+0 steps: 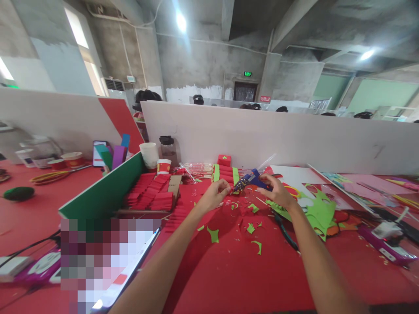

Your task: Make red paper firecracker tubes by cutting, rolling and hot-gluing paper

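While right hand (276, 190) grips glue gun (251, 179), left hand (214, 195) pinches beside nozzle, arms outstretched.

Glue gun (248, 179) handle hidden under right hand (276, 190); pixelated patch (104, 257) at lower left.

The room is a bare industrial hall with a raw concrete ceiling (255, 17) crossed by heavy beams, where two bright ceiling lamps (181, 21) glare. The grey far wall (196, 61) carries a ragged band of white paint low down, and a green lit sign (247, 74) hangs above a dark door (245, 91). Daylight pours through tall windows (77, 28) on the left, near a standing air-conditioner (114, 85). Pale green wall panels (330, 89) close the right side. A long white partition (278, 135) runs across behind the red-covered table (235, 274), and the tops of other people's heads (198, 99) show beyond it.
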The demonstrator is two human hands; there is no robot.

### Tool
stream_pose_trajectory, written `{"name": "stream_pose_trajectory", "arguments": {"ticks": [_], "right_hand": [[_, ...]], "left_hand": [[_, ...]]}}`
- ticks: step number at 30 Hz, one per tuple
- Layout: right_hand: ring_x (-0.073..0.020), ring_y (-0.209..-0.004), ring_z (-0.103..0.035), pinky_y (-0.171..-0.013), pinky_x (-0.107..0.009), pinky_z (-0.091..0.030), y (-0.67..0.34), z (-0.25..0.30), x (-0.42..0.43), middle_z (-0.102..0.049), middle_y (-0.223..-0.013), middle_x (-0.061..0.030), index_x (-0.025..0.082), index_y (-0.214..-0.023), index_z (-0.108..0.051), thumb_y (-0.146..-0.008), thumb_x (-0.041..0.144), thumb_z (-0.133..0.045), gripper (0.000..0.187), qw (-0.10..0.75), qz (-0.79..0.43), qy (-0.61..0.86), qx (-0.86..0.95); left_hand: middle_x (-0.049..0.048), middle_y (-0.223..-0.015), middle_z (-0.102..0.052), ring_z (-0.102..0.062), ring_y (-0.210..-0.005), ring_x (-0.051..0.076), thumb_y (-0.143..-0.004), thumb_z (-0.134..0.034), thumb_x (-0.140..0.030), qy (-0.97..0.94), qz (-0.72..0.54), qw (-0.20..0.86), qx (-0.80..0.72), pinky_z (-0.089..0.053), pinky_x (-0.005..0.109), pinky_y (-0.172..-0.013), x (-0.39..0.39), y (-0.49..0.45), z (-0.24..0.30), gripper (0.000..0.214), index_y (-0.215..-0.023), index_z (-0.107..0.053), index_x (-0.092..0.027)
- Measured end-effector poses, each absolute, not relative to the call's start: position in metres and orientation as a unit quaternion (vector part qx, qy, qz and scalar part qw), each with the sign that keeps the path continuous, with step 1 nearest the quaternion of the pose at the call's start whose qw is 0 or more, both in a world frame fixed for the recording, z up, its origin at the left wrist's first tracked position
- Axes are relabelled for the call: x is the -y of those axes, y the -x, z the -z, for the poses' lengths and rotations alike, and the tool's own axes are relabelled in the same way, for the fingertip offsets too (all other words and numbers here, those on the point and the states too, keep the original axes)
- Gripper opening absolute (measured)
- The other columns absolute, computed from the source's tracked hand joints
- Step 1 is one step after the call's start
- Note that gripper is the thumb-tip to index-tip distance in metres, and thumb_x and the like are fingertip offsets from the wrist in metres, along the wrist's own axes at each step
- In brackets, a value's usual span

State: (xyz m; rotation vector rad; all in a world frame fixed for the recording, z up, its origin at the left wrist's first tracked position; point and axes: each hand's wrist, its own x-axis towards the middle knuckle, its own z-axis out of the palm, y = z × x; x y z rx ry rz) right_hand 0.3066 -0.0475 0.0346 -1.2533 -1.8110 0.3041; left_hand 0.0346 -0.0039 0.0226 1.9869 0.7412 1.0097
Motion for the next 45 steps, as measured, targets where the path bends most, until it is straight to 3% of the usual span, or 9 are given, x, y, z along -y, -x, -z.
{"name": "stream_pose_trajectory", "arguments": {"ticks": [6, 20, 26, 31, 40, 42, 45], "right_hand": [[-0.0271, -0.105, -0.063, -0.089, -0.040, -0.051, -0.310, -0.033, 0.046, -0.066, -0.115, -0.0106, 0.019, -0.112, -0.059, -0.079, 0.037, -0.067, 0.038, 0.442, -0.118, 0.510, 0.729], [-0.0267, -0.103, -0.064, -0.089, -0.040, -0.050, -0.318, -0.040, 0.049, -0.067, -0.111, -0.0102, 0.019, -0.108, -0.060, -0.080, 0.037, -0.067, 0.034, 0.431, -0.105, 0.515, 0.734], [-0.0267, -0.100, -0.064, -0.087, -0.041, -0.051, -0.321, -0.043, 0.051, -0.066, -0.110, -0.0106, 0.019, -0.109, -0.059, -0.078, 0.036, -0.068, 0.036, 0.460, -0.120, 0.520, 0.710], [-0.0252, -0.093, -0.065, -0.079, -0.037, -0.053, -0.321, -0.044, 0.052, -0.065, -0.107, -0.0096, 0.019, -0.108, -0.058, -0.077, 0.037, -0.070, 0.037, 0.479, -0.159, 0.502, 0.703], [-0.0198, -0.076, -0.063, -0.059, -0.028, -0.051, -0.316, -0.046, 0.055, -0.064, -0.093, -0.0063, 0.020, -0.106, -0.056, -0.075, 0.037, -0.071, 0.037, 0.502, -0.210, 0.504, 0.671], [-0.0181, -0.072, -0.061, -0.057, -0.027, -0.050, -0.313, -0.046, 0.056, -0.064, -0.091, -0.0049, 0.021, -0.105, -0.057, -0.074, 0.036, -0.072, 0.037, 0.511, -0.215, 0.497, 0.667], [-0.0156, -0.066, -0.059, -0.054, -0.026, -0.049, -0.309, -0.044, 0.057, -0.064, -0.090, -0.0036, 0.022, -0.105, -0.057, -0.075, 0.035, -0.072, 0.036, 0.522, -0.229, 0.484, 0.665]], "left_hand": [[-0.0032, -0.072, -0.046, -0.040, -0.062, 0.010, -0.090, -0.048, -0.038, -0.777, -0.382, 0.400, -0.301, -0.033, 0.021, -0.056, 0.008, -0.033, -0.024, 0.022, -0.082, -0.049, -0.018], [-0.0030, -0.070, -0.048, -0.041, -0.063, 0.011, -0.089, -0.046, -0.032, -0.799, -0.370, 0.365, -0.303, -0.034, 0.022, -0.060, 0.003, -0.028, -0.025, 0.018, -0.082, -0.051, -0.017], [-0.0013, -0.070, -0.056, -0.045, -0.062, 0.011, -0.080, -0.055, -0.024, -0.861, -0.237, 0.338, -0.297, -0.034, 0.022, -0.058, 0.002, -0.022, -0.020, 0.008, -0.078, -0.057, -0.017], [0.0015, -0.073, -0.068, -0.060, -0.068, 0.016, -0.073, -0.064, -0.028, -0.857, -0.122, 0.433, -0.251, -0.040, 0.023, -0.061, 0.008, -0.022, -0.016, 0.011, -0.079, -0.061, -0.018], [0.0030, -0.074, -0.065, -0.057, -0.068, 0.016, -0.081, -0.057, -0.043, -0.823, -0.263, 0.364, -0.348, -0.042, 0.027, -0.066, 0.002, -0.019, -0.029, 0.030, -0.080, -0.067, -0.015], [0.0036, -0.083, -0.067, -0.057, -0.078, 0.016, -0.083, -0.055, -0.046, -0.803, -0.293, 0.402, -0.329, -0.043, 0.027, -0.074, 0.006, -0.021, -0.034, 0.034, -0.084, -0.070, -0.016], [0.0042, -0.091, -0.066, -0.053, -0.074, 0.013, -0.082, -0.057, -0.053, -0.745, -0.288, 0.508, -0.323, -0.043, 0.025, -0.072, 0.015, -0.023, -0.037, 0.042, -0.098, -0.071, -0.017]]}}
